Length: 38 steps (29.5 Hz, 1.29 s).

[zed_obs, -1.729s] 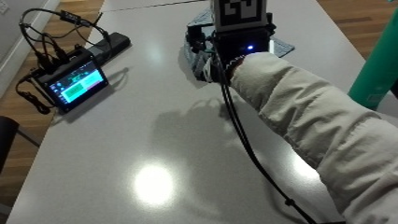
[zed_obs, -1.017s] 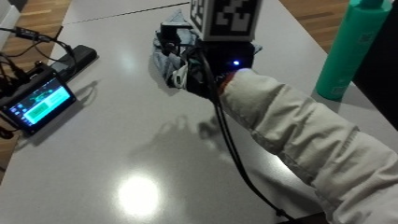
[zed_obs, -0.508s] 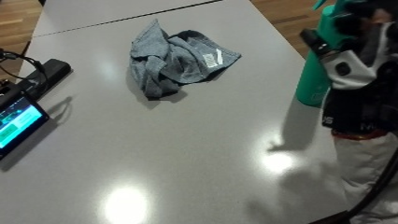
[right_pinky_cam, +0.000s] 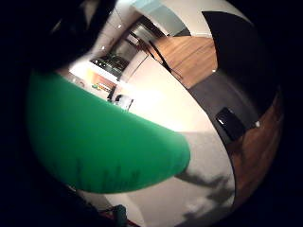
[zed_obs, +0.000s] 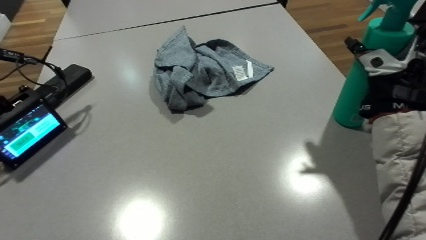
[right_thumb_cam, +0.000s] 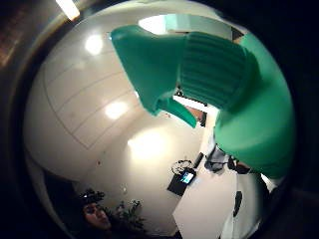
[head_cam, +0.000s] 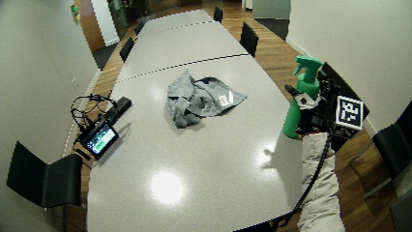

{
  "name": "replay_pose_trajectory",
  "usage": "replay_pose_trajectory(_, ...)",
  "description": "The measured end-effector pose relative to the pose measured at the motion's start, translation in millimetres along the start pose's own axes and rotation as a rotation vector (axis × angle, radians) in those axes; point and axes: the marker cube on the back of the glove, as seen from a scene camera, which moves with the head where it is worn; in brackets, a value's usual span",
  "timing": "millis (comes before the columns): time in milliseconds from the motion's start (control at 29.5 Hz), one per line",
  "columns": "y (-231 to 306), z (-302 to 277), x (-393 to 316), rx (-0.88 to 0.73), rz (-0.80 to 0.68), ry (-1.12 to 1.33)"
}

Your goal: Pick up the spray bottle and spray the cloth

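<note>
The green spray bottle stands upright at the tabletop's right edge, with the gloved right hand against its side. Whether the fingers curl around it cannot be told, though the bottle fills both palm views. The crumpled grey cloth lies well apart, mid-table. A small lit screen sits at the left edge.

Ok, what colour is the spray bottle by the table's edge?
Green; the spray bottle shows best in the wide outside view.
</note>
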Motion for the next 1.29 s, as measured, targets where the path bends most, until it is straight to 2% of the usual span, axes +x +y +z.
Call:
replay_pose_trajectory(475, -2.7, -12.1, 8.2, 0.095, -0.004, -0.072)
replay_pose_trajectory(644, 13.3, -22.3, 6.4, 0.095, 0.080, -0.083)
replay_pose_trajectory(746, 23.9, -52.8, 27.9, 0.073, 0.098, 0.073)
replay_pose_trajectory(881, 16.7, -72.0, 40.8, -0.036, 0.022, 0.356)
replay_pose_trajectory(1119, -28.1, -9.9, 9.8, -0.289, -0.207, 0.816)
replay_pose_trajectory(1288, -49.9, 43.3, -14.7, -0.374, -0.383, 1.099)
